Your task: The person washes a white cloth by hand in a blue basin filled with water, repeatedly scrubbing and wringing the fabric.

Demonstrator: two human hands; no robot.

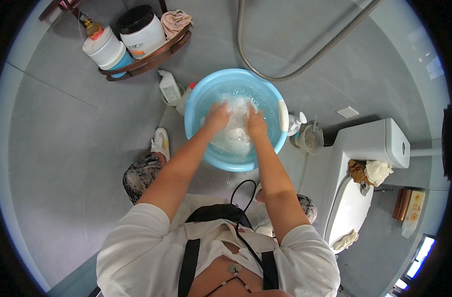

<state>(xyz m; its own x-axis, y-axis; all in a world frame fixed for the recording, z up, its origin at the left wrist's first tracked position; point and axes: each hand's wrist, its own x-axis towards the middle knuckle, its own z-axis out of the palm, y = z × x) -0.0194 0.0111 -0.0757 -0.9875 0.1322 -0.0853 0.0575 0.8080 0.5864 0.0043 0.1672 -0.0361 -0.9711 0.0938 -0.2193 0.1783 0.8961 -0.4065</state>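
Observation:
A round light-blue basin [193, 123] holds soapy water. In it lies a soaked white cloth [234, 138], its upper part covered by splashing water and foam; what kind of cloth cannot be told. My left hand [217, 117] is curled round one side of the cloth, and my right hand [256, 122] grips the other side. Motion and suds partly hide the fingers of both. A pale handle-like piece [283, 116] is on the basin's right rim, close by my right wrist.
A white bottle [169, 88] stands left of the basin, below a corner shelf [152, 60] with tubs. To the right are a pump bottle [297, 121], a clear container [311, 140] and a toilet [354, 203] with cloths on it. A metal hose [325, 52] hangs beyond the basin.

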